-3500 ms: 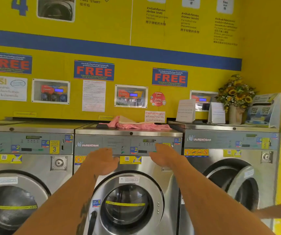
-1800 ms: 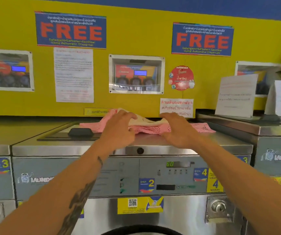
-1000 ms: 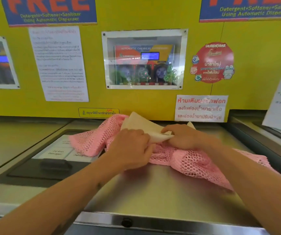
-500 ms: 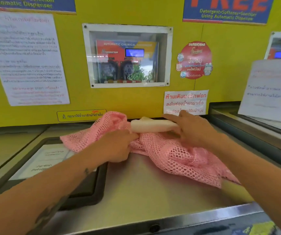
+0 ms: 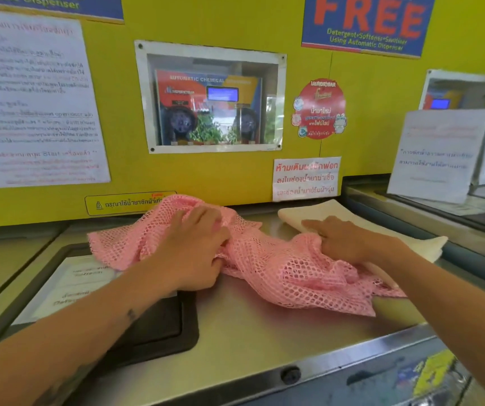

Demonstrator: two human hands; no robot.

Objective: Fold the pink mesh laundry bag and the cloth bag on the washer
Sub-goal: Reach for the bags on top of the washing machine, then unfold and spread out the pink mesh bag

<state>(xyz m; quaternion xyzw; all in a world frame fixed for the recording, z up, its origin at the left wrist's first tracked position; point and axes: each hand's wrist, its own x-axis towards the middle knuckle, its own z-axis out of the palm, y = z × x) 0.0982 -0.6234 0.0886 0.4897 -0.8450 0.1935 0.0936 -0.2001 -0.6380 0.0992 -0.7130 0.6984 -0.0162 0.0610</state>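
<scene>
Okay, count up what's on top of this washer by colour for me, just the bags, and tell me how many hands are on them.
Pink: 1, the mesh laundry bag
Cream: 1, the cloth bag
Total bags: 2
Hands: 2, left hand gripping the mesh, right hand pinching the mesh over the cloth bag

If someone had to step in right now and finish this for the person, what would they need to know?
Left hand grips a bunch of the pink mesh bag, which lies crumpled across the washer top.
Right hand pinches the mesh at its right side, and rests over the cream cloth bag.
The cloth bag lies flat at the back right, partly under the mesh.
Done: nothing is folded yet.
Left: spread and fold the mesh bag, then fold the cloth bag.
</scene>
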